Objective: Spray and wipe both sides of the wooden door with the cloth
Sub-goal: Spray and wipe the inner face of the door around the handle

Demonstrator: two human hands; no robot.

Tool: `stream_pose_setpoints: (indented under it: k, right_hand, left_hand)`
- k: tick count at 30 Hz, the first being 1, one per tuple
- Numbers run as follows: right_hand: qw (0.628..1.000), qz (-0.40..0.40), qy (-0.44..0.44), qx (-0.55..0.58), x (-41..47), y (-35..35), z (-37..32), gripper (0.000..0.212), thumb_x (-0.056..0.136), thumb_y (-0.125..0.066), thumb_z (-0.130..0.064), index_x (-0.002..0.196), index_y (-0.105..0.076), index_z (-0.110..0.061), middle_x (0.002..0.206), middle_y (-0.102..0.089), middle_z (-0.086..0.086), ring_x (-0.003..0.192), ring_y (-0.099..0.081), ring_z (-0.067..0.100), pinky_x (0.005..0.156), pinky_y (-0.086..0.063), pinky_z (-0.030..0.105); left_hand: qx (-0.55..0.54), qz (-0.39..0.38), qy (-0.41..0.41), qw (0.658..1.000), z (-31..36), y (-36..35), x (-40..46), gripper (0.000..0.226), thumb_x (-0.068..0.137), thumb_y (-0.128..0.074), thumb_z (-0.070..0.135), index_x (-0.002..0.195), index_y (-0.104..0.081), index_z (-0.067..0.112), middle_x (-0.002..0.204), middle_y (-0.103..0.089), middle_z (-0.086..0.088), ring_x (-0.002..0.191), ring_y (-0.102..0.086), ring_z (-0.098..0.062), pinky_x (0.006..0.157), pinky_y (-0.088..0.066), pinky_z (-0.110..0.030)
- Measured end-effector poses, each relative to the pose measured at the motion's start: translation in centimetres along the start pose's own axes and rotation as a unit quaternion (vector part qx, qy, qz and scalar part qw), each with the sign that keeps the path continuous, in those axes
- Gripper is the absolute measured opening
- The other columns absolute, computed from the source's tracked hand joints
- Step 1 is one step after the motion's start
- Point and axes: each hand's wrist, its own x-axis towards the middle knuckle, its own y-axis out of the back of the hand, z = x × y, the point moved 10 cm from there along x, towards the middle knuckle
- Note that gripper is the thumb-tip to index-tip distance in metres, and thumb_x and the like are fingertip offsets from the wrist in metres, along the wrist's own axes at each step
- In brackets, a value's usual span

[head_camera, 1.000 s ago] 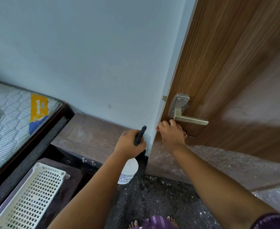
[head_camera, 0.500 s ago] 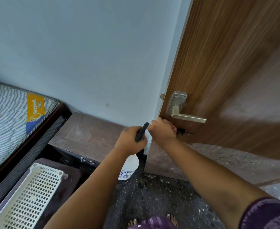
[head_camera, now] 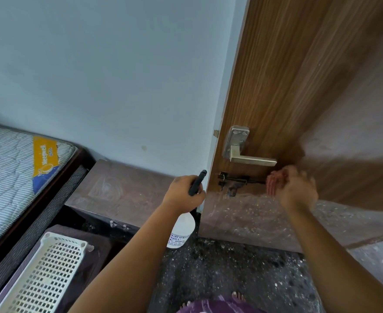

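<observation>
— Status of the door?
— Wooden door (head_camera: 287,75) stands at right, its edge beside the pale wall (head_camera: 107,75). A metal lever handle (head_camera: 249,157) sits above a dark bolt latch (head_camera: 235,180).
— Left hand?
— Left hand (head_camera: 182,195) grips the black head of a white spray bottle (head_camera: 181,231), which hangs just beside the door edge.
— Right hand?
— Right hand (head_camera: 295,188), blurred, presses a reddish cloth (head_camera: 274,180) against the door below the handle, fingers curled round it.
— Surroundings?
— A mattress (head_camera: 12,172) and white basket (head_camera: 48,274) at left.
</observation>
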Motion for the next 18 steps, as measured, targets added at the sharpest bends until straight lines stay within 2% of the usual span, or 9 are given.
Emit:
stream_pose_setpoints:
  k: [3,5,6,8,10,12,14,16,18]
  right_hand:
    - [0.972,0.097,-0.134,0.169,-1.5,1.2,3.1,0.032,0.088,-0.059,-0.01,0.117,-0.048,-0.002,0.114,-0.055,0.025,0.103,-0.053,0.044,0.078,-0.047,0.047]
    - [0.955,0.097,-0.156,0.233,-2.8,-0.4,1.6,0.028,0.092,-0.058,-0.013,0.115,-0.048,-0.001,0.112,-0.056,0.022,0.098,-0.057,0.038,0.072,-0.048,0.04]
    - [0.959,0.078,-0.131,0.238,-3.3,-1.6,-0.3,0.025,0.094,-0.058,-0.016,0.114,-0.05,-0.003,0.111,-0.057,0.018,0.096,-0.058,0.031,0.067,-0.047,0.032]
    - [0.985,0.035,0.011,0.169,-3.8,-3.8,-6.1,0.02,0.095,-0.057,-0.021,0.113,-0.056,-0.012,0.113,-0.059,0.009,0.099,-0.054,0.022,0.068,-0.046,0.02]
    - [0.978,-0.033,0.204,0.029,-4.9,-6.6,-11.7,0.033,0.093,-0.056,-0.018,0.126,-0.054,-0.022,0.125,-0.054,0.001,0.11,-0.05,0.023,0.081,-0.052,0.032]
    - [0.943,-0.096,0.314,-0.061,-5.4,-8.3,-13.2,0.054,0.091,-0.057,-0.021,0.143,-0.042,-0.027,0.139,-0.045,-0.003,0.122,-0.042,0.025,0.091,-0.048,0.043]
    - [0.927,-0.106,0.35,-0.085,-4.8,-8.2,-11.8,0.058,0.091,-0.059,-0.024,0.146,-0.042,-0.026,0.14,-0.047,-0.003,0.123,-0.042,0.025,0.091,-0.048,0.043]
    - [0.928,-0.053,0.358,-0.089,-3.8,-7.2,-9.3,0.06,0.08,-0.073,-0.022,0.137,-0.054,-0.026,0.127,-0.059,-0.005,0.109,-0.047,0.024,0.08,-0.054,0.043]
    - [0.941,-0.017,0.326,-0.088,-2.6,-6.4,-5.6,0.058,0.077,-0.075,-0.017,0.132,-0.059,-0.028,0.121,-0.064,-0.005,0.099,-0.051,0.026,0.068,-0.056,0.04]
  left_hand:
    - [0.0,-0.007,0.005,1.0,0.4,-0.6,0.5,0.022,0.084,-0.063,0.012,0.065,-0.054,0.019,0.06,-0.055,-0.001,0.057,-0.048,-0.018,0.057,-0.04,-0.028]
    - [-0.003,-0.017,0.001,1.0,0.6,-1.1,0.9,0.01,0.084,-0.064,0.014,0.074,-0.061,0.012,0.068,-0.062,-0.01,0.063,-0.055,-0.027,0.062,-0.048,-0.037]
    - [-0.006,-0.019,-0.002,1.0,0.7,-1.3,1.0,0.009,0.084,-0.063,0.017,0.077,-0.063,0.011,0.071,-0.064,-0.011,0.067,-0.058,-0.03,0.064,-0.05,-0.039]
    - [-0.008,-0.018,-0.013,1.0,1.1,-1.5,1.3,0.014,0.082,-0.061,0.023,0.077,-0.063,0.01,0.072,-0.064,-0.013,0.07,-0.059,-0.033,0.066,-0.051,-0.042]
    - [-0.008,-0.012,-0.018,1.0,1.3,-1.5,1.6,0.016,0.081,-0.06,0.024,0.077,-0.062,0.008,0.072,-0.063,-0.015,0.071,-0.058,-0.035,0.065,-0.05,-0.043]
    - [0.001,-0.013,-0.016,1.0,1.3,-1.7,1.9,0.014,0.083,-0.062,0.02,0.077,-0.062,0.008,0.072,-0.063,-0.015,0.071,-0.058,-0.035,0.064,-0.05,-0.041]
    - [0.009,-0.019,-0.016,1.0,1.2,-1.9,2.1,0.012,0.084,-0.065,0.017,0.074,-0.061,0.012,0.07,-0.062,-0.012,0.068,-0.058,-0.033,0.06,-0.047,-0.036]
    - [0.009,-0.028,-0.019,0.999,1.4,-2.3,2.4,0.013,0.083,-0.065,0.017,0.072,-0.06,0.016,0.066,-0.06,-0.006,0.063,-0.055,-0.026,0.058,-0.043,-0.03]
    - [0.014,-0.036,-0.022,0.999,1.9,-2.8,2.5,0.011,0.083,-0.066,0.016,0.074,-0.061,0.013,0.065,-0.058,-0.003,0.061,-0.052,-0.022,0.058,-0.042,-0.029]
